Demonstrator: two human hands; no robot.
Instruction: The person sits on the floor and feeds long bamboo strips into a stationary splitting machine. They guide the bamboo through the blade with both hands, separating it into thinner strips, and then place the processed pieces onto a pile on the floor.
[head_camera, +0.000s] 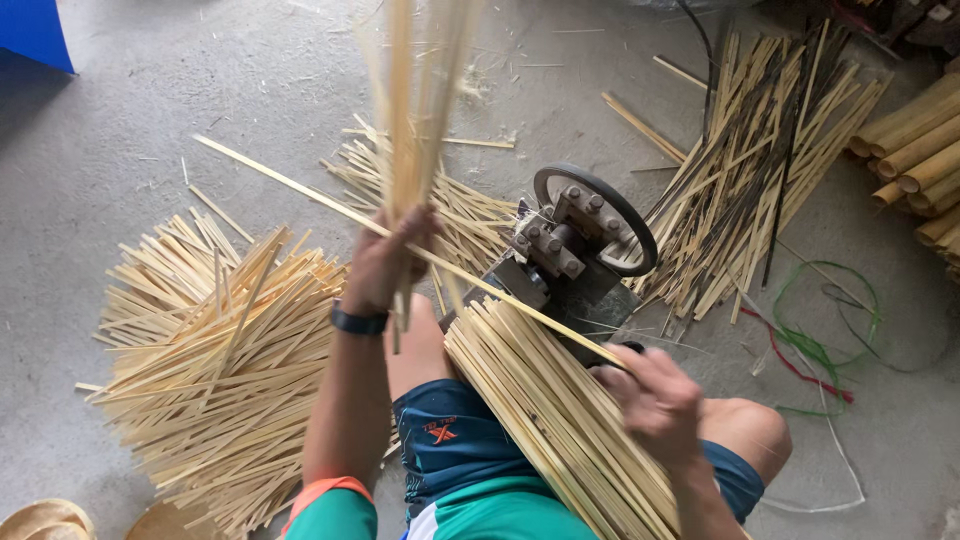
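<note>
My left hand (388, 262), with a dark band on its wrist, is raised and closed around a bunch of thin bamboo strips (418, 110) that stand upright and look blurred. My right hand (652, 398) pinches the near end of one long bamboo strip (330, 205), which slants up to the left across the scene. Under that hand a thick bundle of pale bamboo strips (560, 410) rests across my lap. A small metal machine with a wheel (580, 240) sits on the floor just beyond my knees.
A large loose heap of pale strips (215, 360) lies on the concrete floor at left. Darker, mixed strips (760, 170) are piled at the right rear, with bamboo poles (915, 160) at the far right. Green and red cords (820, 340) lie near my right knee.
</note>
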